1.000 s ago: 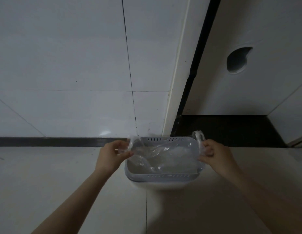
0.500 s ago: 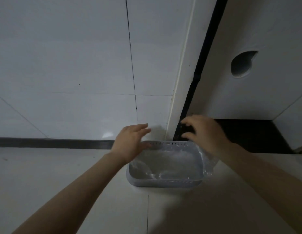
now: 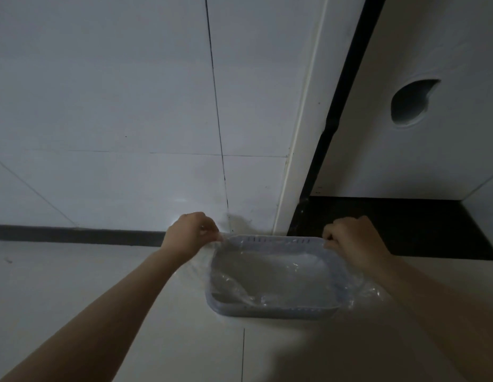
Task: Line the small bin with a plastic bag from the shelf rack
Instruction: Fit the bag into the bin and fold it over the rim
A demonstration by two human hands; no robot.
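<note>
Both hands have moved from open above the far rim to its corners: left hand (image 3: 193, 235) and right hand (image 3: 350, 238) pinch the plastic bag (image 3: 267, 274) (clear film) over the small bin (image 3: 270, 312) on the floor; lining nearly complete.

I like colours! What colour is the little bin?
Pale bluish-grey bin, seen in the head view.

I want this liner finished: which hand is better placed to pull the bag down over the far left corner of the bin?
Left. The left hand is pinching the plastic bag at the bin's far left corner; the right hand grips the far right corner.
</note>
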